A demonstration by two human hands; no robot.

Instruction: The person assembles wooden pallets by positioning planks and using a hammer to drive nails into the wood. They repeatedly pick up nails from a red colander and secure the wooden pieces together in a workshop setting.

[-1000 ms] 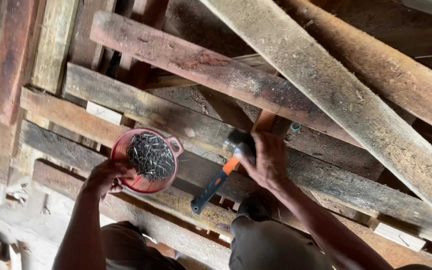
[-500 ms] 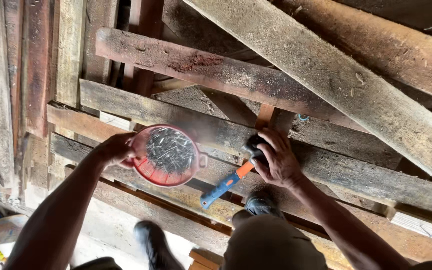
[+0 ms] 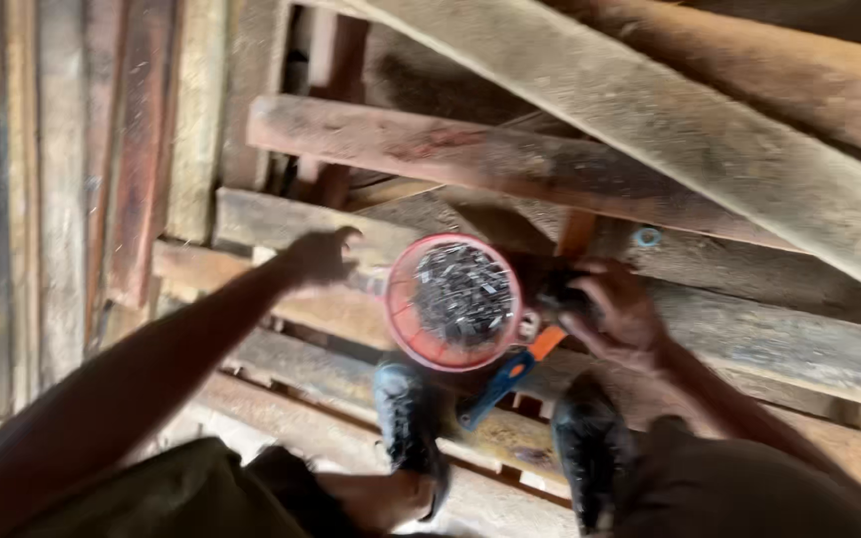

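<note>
A round red plastic bowl (image 3: 403,329) full of dark nails (image 3: 462,292) rests on the weathered planks in the middle of the head view. My left hand (image 3: 319,255) hovers just left of the bowl, fingers loosely curled, holding nothing. My right hand (image 3: 618,317) is at the bowl's right side, gripping the head end of a hammer (image 3: 506,377) whose orange and blue handle slants down to the left. The hammer head is hidden under my fingers.
Rough wooden planks (image 3: 510,159) cross at angles all around, with dark gaps between them. A thick beam (image 3: 710,130) runs diagonally across the upper right. My two dark shoes (image 3: 409,418) stand on a plank below the bowl.
My left hand has come off the bowl's rim and moved left. The bowl now rests on the planks. The view has swung, shifting everything to the right.
</note>
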